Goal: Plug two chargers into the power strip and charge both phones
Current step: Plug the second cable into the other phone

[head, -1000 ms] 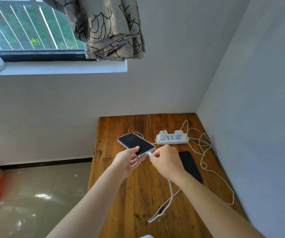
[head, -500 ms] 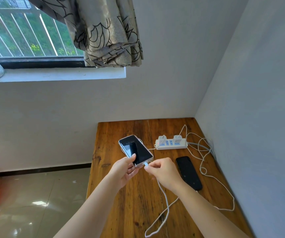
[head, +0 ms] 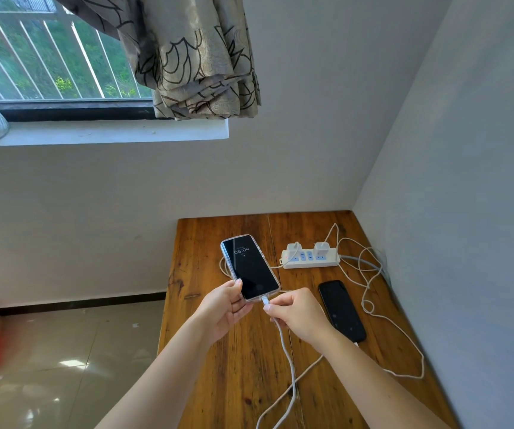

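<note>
Now my left hand (head: 225,308) grips the lit phone (head: 249,267) over the table (head: 243,382), long axis pointing away from me, as my right hand (head: 296,317) pinches the cable plug (head: 265,301) at its near-end port.

Tipped the clear-cased phone (head: 249,267) up from lying nearly flat to standing steeply at frame centre, screen turned toward the camera and clock digits made readable near its top end. Slid the left hand (head: 224,308) down to the phone's lower left corner, thumb laid on the screen edge. Carried the white connector (head: 265,301), pinched in the right hand (head: 296,314), from just beside the phone's corner up against its bottom edge. Drew the right hand off the black phone (head: 341,309) on the worktop (head: 206,243), baring its whole length at right of centre. Dragged the white cable (head: 289,366) along, its loop dropped past the frame's bottom edge.
</note>
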{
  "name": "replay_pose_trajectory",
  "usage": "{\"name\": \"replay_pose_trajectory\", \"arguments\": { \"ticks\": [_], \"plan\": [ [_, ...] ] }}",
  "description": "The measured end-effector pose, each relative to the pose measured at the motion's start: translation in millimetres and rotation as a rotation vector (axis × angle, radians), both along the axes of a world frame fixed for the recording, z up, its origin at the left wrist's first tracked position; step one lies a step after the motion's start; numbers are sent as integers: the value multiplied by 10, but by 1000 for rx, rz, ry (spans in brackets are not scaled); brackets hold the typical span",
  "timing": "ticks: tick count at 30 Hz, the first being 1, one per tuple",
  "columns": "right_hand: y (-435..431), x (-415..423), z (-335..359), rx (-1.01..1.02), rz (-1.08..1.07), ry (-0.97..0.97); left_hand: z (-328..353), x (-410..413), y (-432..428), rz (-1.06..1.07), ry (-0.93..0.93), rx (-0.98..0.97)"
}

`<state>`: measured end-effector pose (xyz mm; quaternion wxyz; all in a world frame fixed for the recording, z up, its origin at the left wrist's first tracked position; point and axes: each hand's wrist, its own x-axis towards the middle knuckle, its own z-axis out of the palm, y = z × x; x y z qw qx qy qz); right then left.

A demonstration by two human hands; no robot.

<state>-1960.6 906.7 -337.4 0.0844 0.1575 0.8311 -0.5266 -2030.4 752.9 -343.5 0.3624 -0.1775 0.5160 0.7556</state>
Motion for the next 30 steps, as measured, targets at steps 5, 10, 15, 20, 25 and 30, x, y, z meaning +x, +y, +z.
{"name": "replay_pose_trajectory", "arguments": {
  "ticks": [5,10,15,20,25,30],
  "plan": [
    [10,-3,-17,2,6,-5,-9,-8,-6,-17,4,15],
    [18,-8,-38,14,14,-6,-4,-14,-11,-32,13,23],
    [17,-17,-38,14,15,-6,-5,-25,-11,-44,27,20],
    [16,-14,-44,22,25,-1,-18,-31,-12,-55,39,13],
    [16,-8,-50,52,39,-1,-23,-32,-13,-71,46,11],
    [14,2,-69,68,41,-7,-31,-24,-23,-85,54,20]
  ]
}}
